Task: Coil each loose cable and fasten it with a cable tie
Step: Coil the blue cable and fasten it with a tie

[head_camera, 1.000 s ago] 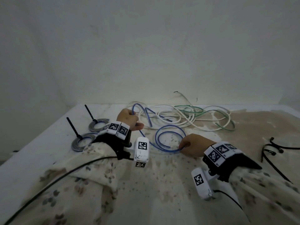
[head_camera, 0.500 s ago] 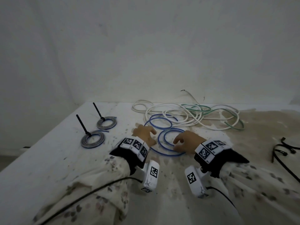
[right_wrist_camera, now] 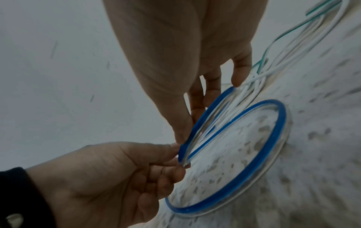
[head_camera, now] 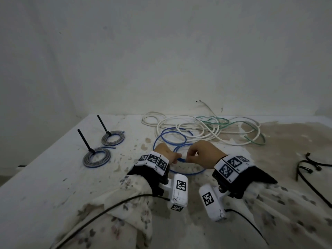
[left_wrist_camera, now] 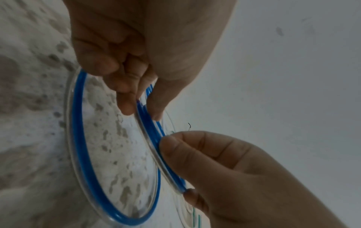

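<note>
Blue cable is what both hands have hold of, low in the middle of the head view, and its nearest loop curves toward the bottom of the frame from just beneath them. The left hand and the right hand meet almost knuckle to knuckle over one short stretch of it, neither one nearer than the other. In the left wrist view the left fingers and thumb pinch several blue turns stacked together, and the right hand pinches the same bundle just beside them. So the gathered strands run across between the hands, left to right, while the remaining loops lie flat on the stained desk just above them in the frame, toward the wall. Beyond those sits the white and green tangle, upper centre, seemingly still loose. Two coils already tied rest at left, and black cable ties lie at far right, nearer the right hand, which I judge should fetch one.
</note>
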